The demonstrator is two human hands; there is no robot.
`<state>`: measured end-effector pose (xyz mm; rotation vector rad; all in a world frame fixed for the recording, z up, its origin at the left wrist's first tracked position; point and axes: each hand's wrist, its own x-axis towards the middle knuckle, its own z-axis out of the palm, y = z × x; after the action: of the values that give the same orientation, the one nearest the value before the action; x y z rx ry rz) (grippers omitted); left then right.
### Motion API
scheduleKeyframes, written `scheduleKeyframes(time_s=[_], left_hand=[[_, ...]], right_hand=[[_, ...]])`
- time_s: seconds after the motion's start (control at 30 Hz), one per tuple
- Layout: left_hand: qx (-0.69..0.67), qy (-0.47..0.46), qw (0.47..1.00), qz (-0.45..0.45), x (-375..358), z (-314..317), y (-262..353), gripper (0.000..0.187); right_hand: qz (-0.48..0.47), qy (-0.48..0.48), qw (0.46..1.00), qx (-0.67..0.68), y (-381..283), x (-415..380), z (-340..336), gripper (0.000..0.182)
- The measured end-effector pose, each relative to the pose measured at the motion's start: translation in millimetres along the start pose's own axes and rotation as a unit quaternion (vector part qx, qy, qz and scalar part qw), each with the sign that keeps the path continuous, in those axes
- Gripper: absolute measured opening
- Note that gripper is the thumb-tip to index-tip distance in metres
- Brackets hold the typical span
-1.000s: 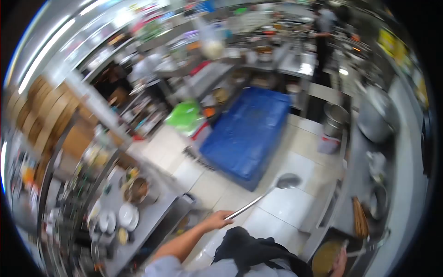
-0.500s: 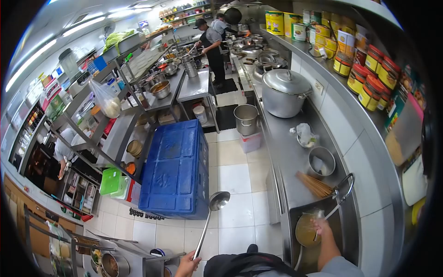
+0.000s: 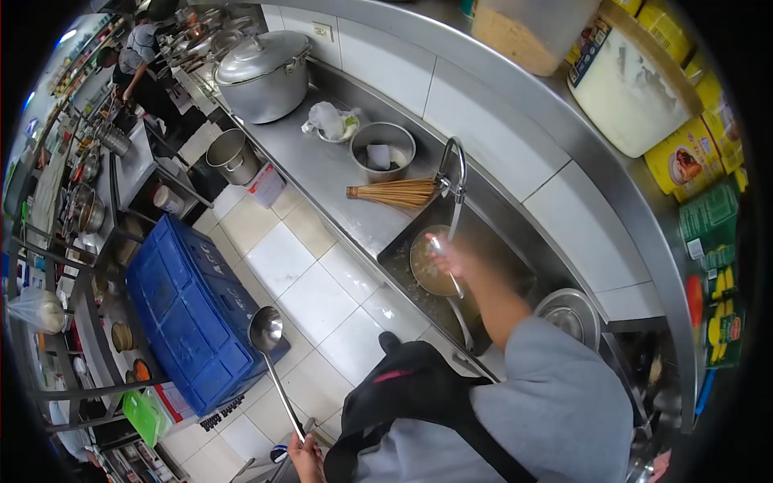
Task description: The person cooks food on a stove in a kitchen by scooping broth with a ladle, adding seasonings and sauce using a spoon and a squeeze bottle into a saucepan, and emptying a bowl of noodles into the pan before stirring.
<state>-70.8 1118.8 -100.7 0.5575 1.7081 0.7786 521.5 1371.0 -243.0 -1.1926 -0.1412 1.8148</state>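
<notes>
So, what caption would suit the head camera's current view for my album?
A ladle in the left hand, the right hand over a bowl of cloudy liquid in the sink.

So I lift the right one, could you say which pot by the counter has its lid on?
The big pot nearest the socket; the small pot beside the brush and the tall pot are open.
</notes>
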Motion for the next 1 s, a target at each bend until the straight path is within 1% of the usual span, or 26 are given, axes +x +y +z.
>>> scheduleKeyframes(time_s=[0.03,0.07,0.13,0.17,0.2,0.23,0.27,0.33,0.37,0.43,0.47,0.5,0.57,0.6,0.63,0.67,0.7,0.73,0.77,0.8,0.83,0.87,0.9,0.93,0.97,1.0], left_hand=[[0.014,0.007,1.000,-0.004,1,-1,1,0.039],[0.014,0.009,1.000,-0.007,2,-3,2,0.039],[0.027,-0.008,1.000,-0.002,5,-6,4,0.038],[0.037,-0.011,0.999,0.001,6,-7,4,0.035],[0.035,-0.009,0.999,-0.002,7,-8,2,0.035],[0.047,-0.021,0.999,0.006,8,-10,0,0.036],[0.058,-0.032,0.998,0.015,8,-11,-1,0.038],[0.042,-0.022,0.999,0.020,5,-9,-4,0.035],[0.035,-0.016,0.999,0.009,4,-10,-6,0.031],[-0.008,0.010,1.000,-0.002,7,-13,-20,0.027],[-0.017,0.025,1.000,-0.004,6,-13,-20,0.027],[0.003,0.010,1.000,-0.014,5,-11,-13,0.031],[0.027,-0.001,0.999,-0.023,1,-10,-11,0.036],[0.032,0.007,0.999,-0.024,0,-13,-15,0.037],[0.032,0.016,0.999,-0.022,-5,-13,-14,0.036],[0.033,0.032,0.998,-0.046,-10,-9,-3,0.039],[0.090,0.034,0.995,-0.030,-17,-9,8,0.043],[0.098,0.052,0.994,-0.008,-20,-9,8,0.047],[0.144,0.063,0.986,0.057,-17,-13,-4,0.049],[0.149,0.074,0.974,0.150,-6,-14,-34,0.051],[0.132,0.075,0.982,0.117,-7,-13,-36,0.051],[0.144,0.086,0.975,0.147,-13,-11,-34,0.049],[0.139,0.096,0.976,0.136,-15,-10,-39,0.049],[0.136,0.097,0.978,0.128,-18,-7,-46,0.048],[0.128,0.115,0.978,0.122,-22,-4,-54,0.048],[0.116,0.120,0.976,0.140,-23,1,-60,0.048]], right_hand=[[0.033,-0.024,0.999,0.022,-2,8,-7,0.045],[0.036,-0.024,0.999,0.021,1,8,-7,0.045],[-0.026,0.013,0.998,0.053,7,9,-7,0.039],[-0.024,0.014,0.998,0.051,9,10,-7,0.039],[-0.039,0.061,0.997,0.004,14,18,-14,0.039],[-0.053,0.107,0.992,-0.043,20,24,-21,0.040],[-0.050,0.106,0.992,-0.045,20,20,-20,0.040],[0.014,0.137,0.980,-0.142,14,7,-9,0.052],[0.017,0.129,0.980,-0.149,9,4,-3,0.052],[0.063,0.126,0.984,-0.112,1,-1,6,0.061],[0.035,0.141,0.977,-0.153,-2,-8,17,0.062],[0.004,0.128,0.980,-0.156,5,9,2,0.050],[-0.081,0.054,0.986,-0.132,30,58,-71,0.034],[-0.089,0.016,0.989,-0.113,37,77,-99,0.034],[-0.121,0.049,0.988,-0.088,21,44,-64,0.036],[-0.130,0.100,0.981,-0.100,10,15,-11,0.035],[-0.147,0.088,0.974,-0.149,15,41,-51,0.036],[-0.075,-0.068,0.994,-0.027,5,69,-93,0.039],[-0.096,0.016,0.977,-0.188,3,51,-52,0.041],[-0.099,0.070,0.967,-0.226,2,40,-31,0.041],[0.000,0.078,0.970,-0.231,-16,84,-87,0.064],[0.025,0.006,0.986,-0.163,-24,89,-104,0.073],[0.062,0.019,0.988,-0.142,-38,99,-117,0.076],[0.074,0.034,0.992,-0.092,-38,80,-92,0.071],[0.085,0.051,0.994,-0.041,-34,37,-32,0.067],[0.095,0.024,0.995,-0.023,-39,40,-40,0.066]])
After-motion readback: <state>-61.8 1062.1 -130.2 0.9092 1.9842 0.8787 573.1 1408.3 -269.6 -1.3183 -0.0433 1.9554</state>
